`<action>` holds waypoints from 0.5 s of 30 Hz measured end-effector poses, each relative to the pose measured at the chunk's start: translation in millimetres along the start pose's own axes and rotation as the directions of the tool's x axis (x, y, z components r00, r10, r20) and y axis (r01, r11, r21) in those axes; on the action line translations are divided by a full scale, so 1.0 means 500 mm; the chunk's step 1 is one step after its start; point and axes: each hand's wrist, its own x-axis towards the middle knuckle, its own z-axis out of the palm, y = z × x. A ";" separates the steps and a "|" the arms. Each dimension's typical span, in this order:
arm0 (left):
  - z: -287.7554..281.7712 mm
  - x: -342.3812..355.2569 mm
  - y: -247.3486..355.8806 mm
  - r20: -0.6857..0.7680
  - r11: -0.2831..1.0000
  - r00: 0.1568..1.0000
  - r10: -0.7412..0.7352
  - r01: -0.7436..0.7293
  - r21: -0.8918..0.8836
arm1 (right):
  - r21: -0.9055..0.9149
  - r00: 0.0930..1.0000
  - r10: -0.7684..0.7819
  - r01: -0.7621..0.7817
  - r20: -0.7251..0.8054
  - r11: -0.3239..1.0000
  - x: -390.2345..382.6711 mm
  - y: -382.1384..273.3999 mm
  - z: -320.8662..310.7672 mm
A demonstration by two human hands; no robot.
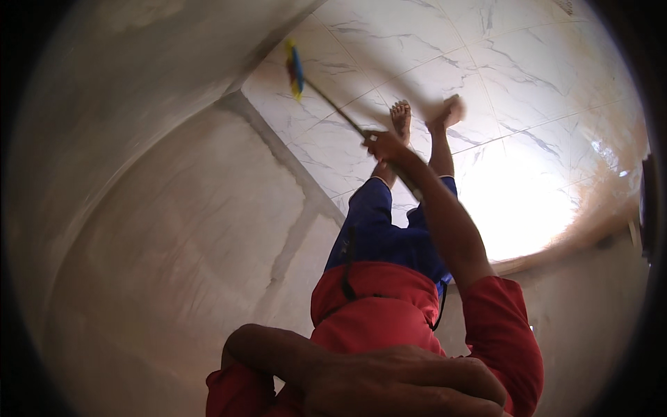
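Note:
My right hand (385,146) is wrapped round a thin pole (336,107) out in front of my legs. At the pole's far end is a blue and yellow head (297,69), blurred by motion and held near where the wall meets the floor. I cannot make out the head's exact kind. Part of the pole runs along my right forearm and is hidden by it. Close up at the bottom edge, my left hand (406,382) lies across in front of my chest, its back showing. Its fingers look stretched out side by side, with nothing visible in them; their tips are hard to see.
Grey plastered walls (187,201) rise on the left, with a rough darker strip along the base. White marbled tiles (431,69) cover the floor under my bare feet (401,119). A bright patch of light (517,208) falls on the floor at the right.

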 end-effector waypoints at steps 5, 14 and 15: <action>0.054 0.018 0.127 0.087 0.255 0.960 -0.267 -0.016 0.967 | 0.279 0.904 0.005 0.127 -0.428 0.952 -0.112 0.058 -0.354; 0.080 0.046 0.177 0.357 0.034 0.783 -0.509 -0.397 0.917 | 0.587 0.745 0.178 0.331 -0.643 0.739 -0.142 -0.011 -0.445; 0.090 0.048 0.178 0.338 0.009 0.793 -0.507 -0.388 0.922 | 0.567 0.798 0.178 0.234 -0.576 0.790 -0.114 0.016 -0.389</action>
